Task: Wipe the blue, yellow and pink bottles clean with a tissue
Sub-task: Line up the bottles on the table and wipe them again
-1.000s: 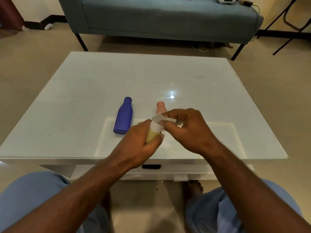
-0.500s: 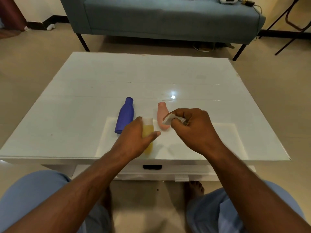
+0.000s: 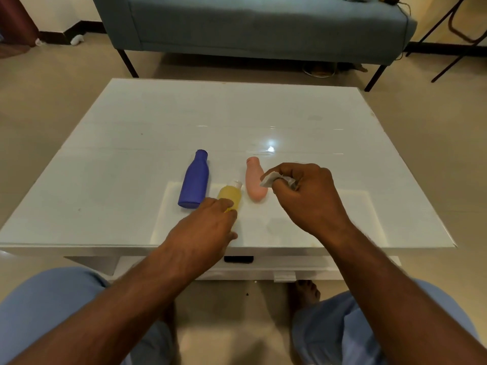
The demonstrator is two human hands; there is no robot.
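a glossy white low table (image 3: 131, 159) is standing before a grey-blue sofa (image 3: 263, 25). three plastic bottles are lying on it: the yellow bottle (image 3: 229, 195) between the blue bottle (image 3: 194, 180) and the pink bottle (image 3: 254, 179). the left hand (image 3: 204, 233) is touching the yellow bottle's base, fingers relaxed. beside the pink bottle, the right hand (image 3: 308, 196) is pinching a crumpled white tissue (image 3: 271, 179).

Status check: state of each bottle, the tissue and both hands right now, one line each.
blue bottle: lying on the table, untouched.
yellow bottle: lying on the table between the other two, white cap pointing away, base end under the left hand's fingers.
pink bottle: lying on the table, untouched.
tissue: crumpled, pinched in the right hand.
left hand: on the yellow bottle's base.
right hand: raised beside the pink bottle.
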